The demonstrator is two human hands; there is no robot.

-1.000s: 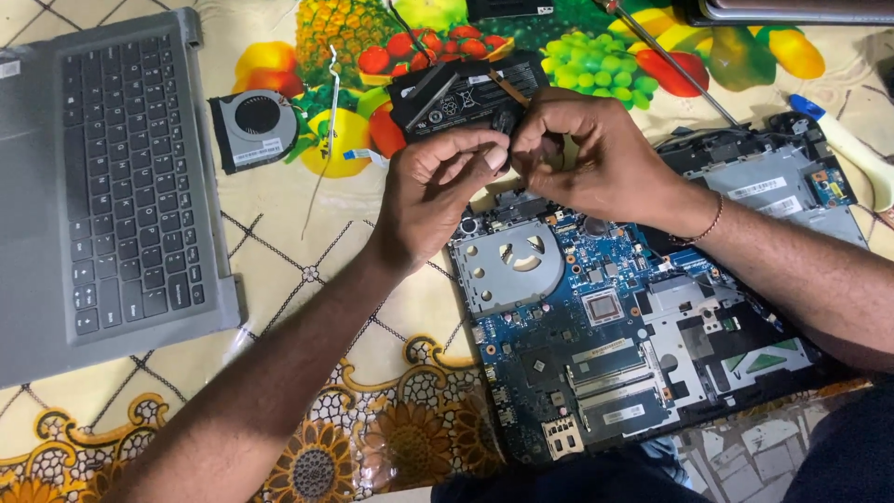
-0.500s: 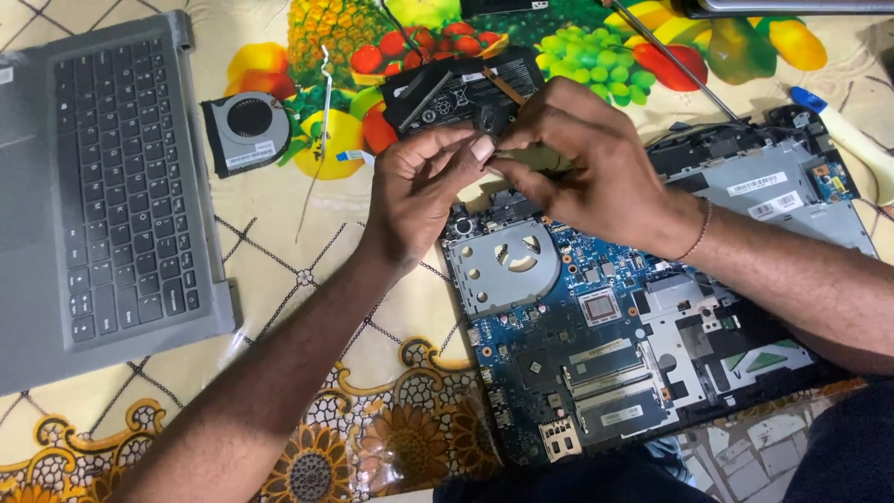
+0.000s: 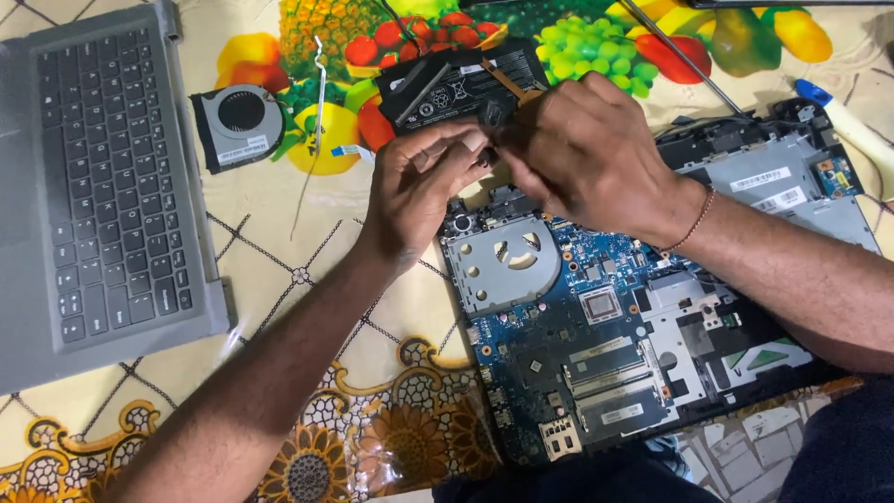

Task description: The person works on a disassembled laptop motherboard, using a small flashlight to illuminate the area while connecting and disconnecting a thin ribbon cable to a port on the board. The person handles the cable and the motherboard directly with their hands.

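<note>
Change: your hands have lifted slightly above the blue laptop motherboard [image 3: 596, 345].
Left hand [image 3: 419, 191]: fingers pinch a small dark part [image 3: 488, 155].
Right hand [image 3: 582, 154]: fingers closed on it too.

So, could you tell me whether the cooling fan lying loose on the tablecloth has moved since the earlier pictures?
No. The cooling fan lies in the same spot between the keyboard cover and the printed yellow fruit on the tablecloth; only the camera view shifted slightly.

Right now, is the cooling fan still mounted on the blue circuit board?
No, the cooling fan lies loose on the tablecloth, left of the circuit board.
</note>
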